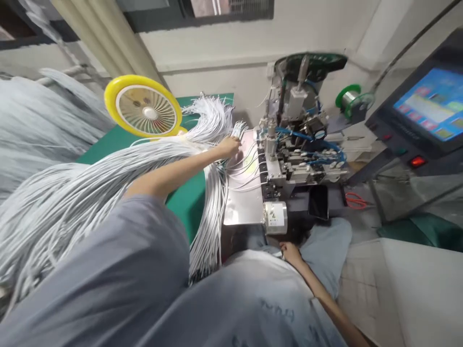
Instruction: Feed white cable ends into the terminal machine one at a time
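Note:
My left hand (229, 146) reaches over the metal plate (244, 202) with its fingers curled round some white cables (238, 128); their ends stick out beyond it. How many it grips is hidden. A large bundle of white cables (119, 168) runs under my left forearm, and more cables (211, 217) hang over the plate's left side. Several single cables lead across the plate into the bench machine (289, 154). Low by my lap, below the machine's round motor (277, 218), my right hand (291, 251) is closed; what its fingers hold, if anything, cannot be made out.
A yellow fan (148, 107) stands on the green mat (184, 205). To the right are a phone (319, 201), red-handled scissors (356, 200), a green wire spool (350, 102) and a lit control screen (434, 103). More cables hang at the far left.

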The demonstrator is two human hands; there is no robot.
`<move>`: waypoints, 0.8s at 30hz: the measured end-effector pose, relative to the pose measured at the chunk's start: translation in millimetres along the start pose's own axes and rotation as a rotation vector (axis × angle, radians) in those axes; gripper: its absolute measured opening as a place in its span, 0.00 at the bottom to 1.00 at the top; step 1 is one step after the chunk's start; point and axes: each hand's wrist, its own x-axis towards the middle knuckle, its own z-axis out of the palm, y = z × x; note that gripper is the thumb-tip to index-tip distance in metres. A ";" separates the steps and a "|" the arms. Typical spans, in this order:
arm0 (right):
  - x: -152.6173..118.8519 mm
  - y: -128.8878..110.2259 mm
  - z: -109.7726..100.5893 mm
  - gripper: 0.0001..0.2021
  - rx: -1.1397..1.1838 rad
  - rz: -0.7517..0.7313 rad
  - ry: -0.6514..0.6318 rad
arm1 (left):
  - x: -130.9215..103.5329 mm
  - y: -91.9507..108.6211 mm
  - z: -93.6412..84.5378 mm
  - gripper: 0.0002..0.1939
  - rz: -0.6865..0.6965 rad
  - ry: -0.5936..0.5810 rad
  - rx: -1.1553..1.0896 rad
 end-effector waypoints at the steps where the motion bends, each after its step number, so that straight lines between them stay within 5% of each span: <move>1: 1.8 2.7 2.2 0.09 0.007 -0.006 -0.016 | -19.3 0.8 -0.9 0.17 0.021 -0.020 -0.009; 3: 5.2 8.0 6.3 0.15 0.005 0.006 -0.058 | -61.4 4.7 -3.1 0.15 0.085 -0.057 -0.044; 6: 10.8 13.5 10.3 0.18 -0.003 0.018 -0.110 | -118.3 20.2 -5.1 0.14 0.381 -0.157 -0.291; 9: 15.9 16.5 12.4 0.20 0.002 0.013 -0.132 | -148.5 41.0 -4.0 0.14 0.544 -0.237 -0.291; 13: 19.8 19.4 13.3 0.19 0.018 0.032 -0.134 | -148.8 57.1 -3.8 0.12 0.636 -0.271 -0.072; 18: 20.3 24.4 10.7 0.18 0.077 0.071 -0.105 | -134.5 52.9 -9.3 0.11 0.765 -0.301 0.001; 24: 11.6 21.0 5.0 0.17 0.215 0.094 -0.006 | -125.8 47.4 -23.4 0.10 0.754 -0.030 -0.197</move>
